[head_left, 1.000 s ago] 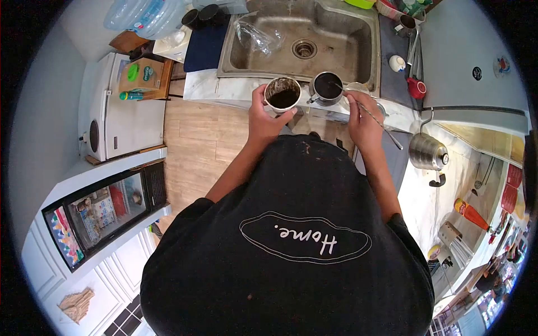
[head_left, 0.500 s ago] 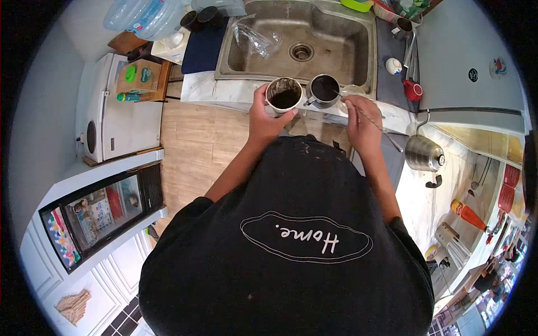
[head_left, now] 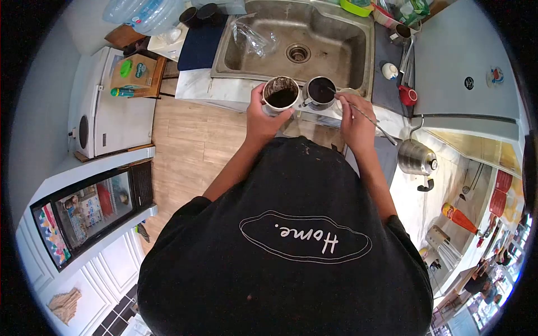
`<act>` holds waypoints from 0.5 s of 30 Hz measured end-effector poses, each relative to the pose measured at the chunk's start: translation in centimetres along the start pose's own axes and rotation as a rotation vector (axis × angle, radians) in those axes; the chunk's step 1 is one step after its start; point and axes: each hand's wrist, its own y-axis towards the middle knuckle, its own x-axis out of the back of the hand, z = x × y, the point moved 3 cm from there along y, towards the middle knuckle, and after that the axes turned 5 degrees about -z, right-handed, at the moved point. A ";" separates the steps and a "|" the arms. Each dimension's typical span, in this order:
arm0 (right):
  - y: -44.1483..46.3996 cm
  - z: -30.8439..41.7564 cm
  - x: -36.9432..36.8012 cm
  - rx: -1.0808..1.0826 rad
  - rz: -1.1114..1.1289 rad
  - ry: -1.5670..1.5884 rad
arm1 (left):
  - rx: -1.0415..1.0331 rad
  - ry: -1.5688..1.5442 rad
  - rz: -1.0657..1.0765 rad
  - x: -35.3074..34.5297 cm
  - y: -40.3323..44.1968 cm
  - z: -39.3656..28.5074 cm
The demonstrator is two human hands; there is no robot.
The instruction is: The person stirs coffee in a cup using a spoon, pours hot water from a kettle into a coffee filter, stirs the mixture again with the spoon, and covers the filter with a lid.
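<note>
My left hand (head_left: 264, 120) is wrapped round a pale cup (head_left: 281, 94), tilted so that its dark contents and stained inner wall show. Just right of it a metal cup (head_left: 320, 93) holds dark liquid, its handle on the left side. The fingers of my right hand (head_left: 357, 119) are closed on a long metal spoon (head_left: 376, 124), whose far end reaches into the metal cup. Behind my right fingers is a clear round dish or glass, partly hidden.
Beyond the cups lies a steel sink (head_left: 224, 61) with a plastic bag (head_left: 255, 40) in it. A red mug (head_left: 408, 96) and a small white object (head_left: 389, 70) stand to the right. A metal kettle (head_left: 416, 157) is at the right, a dark cloth (head_left: 203, 45) at the left.
The camera view has turned slightly, so the surroundings sit a little further left. Both hands keep their holds, with the spoon still in the metal cup.
</note>
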 end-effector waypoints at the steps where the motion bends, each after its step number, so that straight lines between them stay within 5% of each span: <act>1: -0.2 -0.3 0.3 -0.018 -0.006 -0.025 | 0.001 0.010 -0.002 0.1 0.0 0.0; 15: -0.3 0.5 1.1 -0.037 0.095 -0.046 | 0.016 -0.091 0.008 0.1 -0.1 -0.1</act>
